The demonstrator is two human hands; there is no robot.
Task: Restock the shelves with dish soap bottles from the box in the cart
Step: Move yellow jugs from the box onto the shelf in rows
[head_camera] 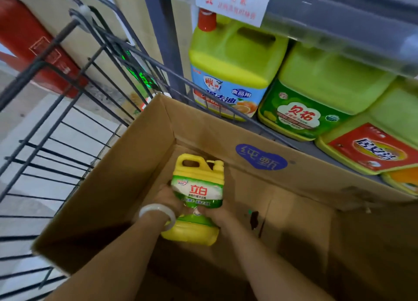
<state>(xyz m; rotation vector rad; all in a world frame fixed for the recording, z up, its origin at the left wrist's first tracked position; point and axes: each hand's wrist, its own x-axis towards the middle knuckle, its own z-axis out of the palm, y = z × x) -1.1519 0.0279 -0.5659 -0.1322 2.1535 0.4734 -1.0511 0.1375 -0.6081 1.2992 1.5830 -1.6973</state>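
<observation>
A yellow dish soap bottle (197, 187) with a green and white label lies inside the open cardboard box (140, 156) in the wire cart (67, 111). Both my hands are down in the box. My left hand (168, 198), with a white bangle on the wrist, grips the bottle's left side. My right hand (220, 212) holds its right side, partly hidden behind the bottle. On the shelf (300, 142) beside the cart stand large yellow-green soap jugs (235, 70).
The box floor to the right of the bottle is bare, with a dark stain (254, 219). A clear shelf edge with a white and red tag (233, 2) hangs overhead. A red cylinder (34, 38) stands past the cart at the upper left.
</observation>
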